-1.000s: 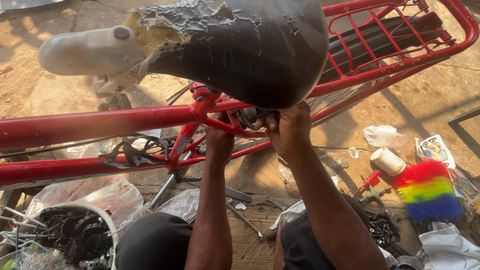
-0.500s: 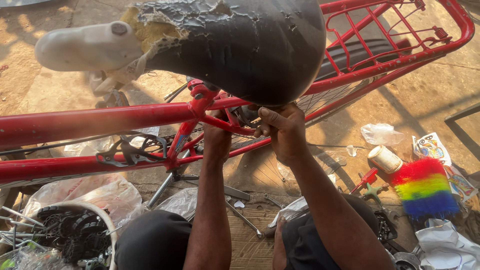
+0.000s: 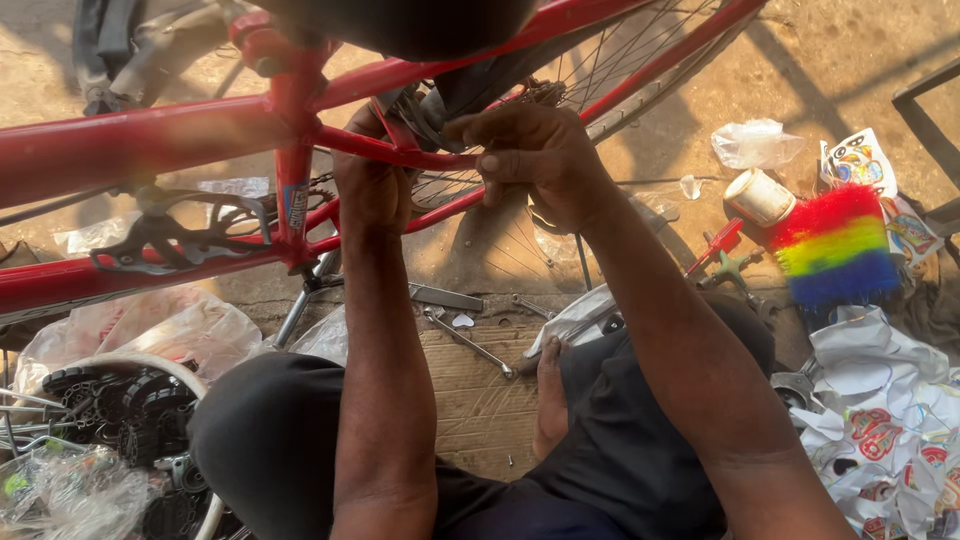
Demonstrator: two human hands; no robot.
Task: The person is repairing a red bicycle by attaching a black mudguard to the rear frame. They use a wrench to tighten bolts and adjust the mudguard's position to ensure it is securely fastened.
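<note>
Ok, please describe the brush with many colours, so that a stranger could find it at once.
Start at the red bicycle frame and look to the ground on the right, past the right hand. Beside a white roll lies the brush, alone with red, yellow, green and blue bristle bands.

Glossy red-painted metal is forming the bicycle frame [image 3: 150,135]. Bare steel is showing dull grey on the spanners [image 3: 470,343]. Rough, grooved wood is making up the board [image 3: 480,400]. Fuzzy rainbow bristles are covering the brush [image 3: 835,245]. Crinkled thin plastic bags [image 3: 150,325] are catching light.
</note>
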